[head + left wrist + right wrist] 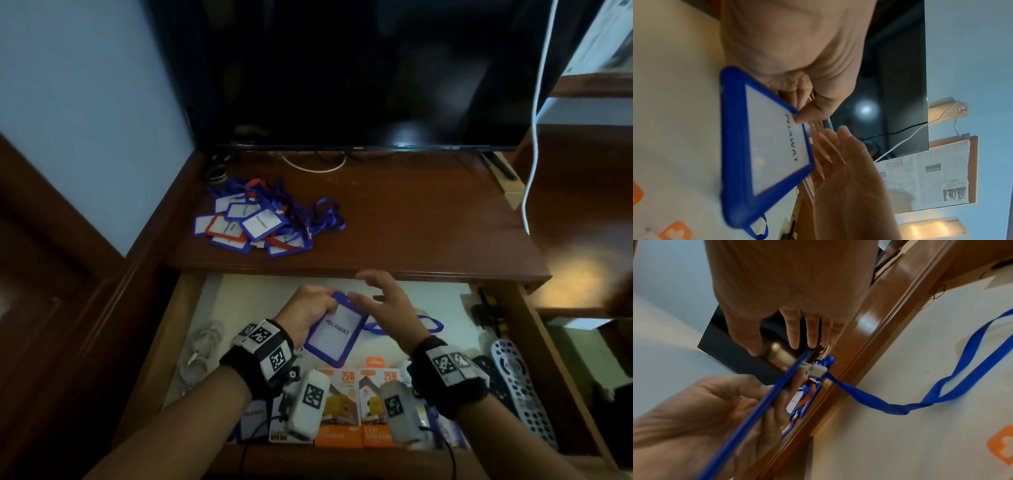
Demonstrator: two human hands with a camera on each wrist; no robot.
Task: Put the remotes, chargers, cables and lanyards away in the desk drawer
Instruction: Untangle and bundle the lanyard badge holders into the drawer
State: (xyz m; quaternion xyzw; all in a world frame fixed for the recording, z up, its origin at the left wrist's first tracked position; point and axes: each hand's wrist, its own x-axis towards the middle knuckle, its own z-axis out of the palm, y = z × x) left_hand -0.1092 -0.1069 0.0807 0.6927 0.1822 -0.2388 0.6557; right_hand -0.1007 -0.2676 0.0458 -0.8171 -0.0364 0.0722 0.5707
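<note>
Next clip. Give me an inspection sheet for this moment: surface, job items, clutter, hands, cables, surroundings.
Surface: wooden desk top; open drawer below it, lined with pale paper.
Job's things: blue PELAWAT badge holder held over the drawer, its blue strap trailing onto the lining; lanyard pile on the desk; charger boxes and grey remote in the drawer.
Clutter: nothing seen.
Hands: left hand pinches the badge holder; right hand open beside it.
Cables: white cable bundle at the drawer's left; white cord hanging at right.
Surroundings: dark TV, blue wall.
</note>
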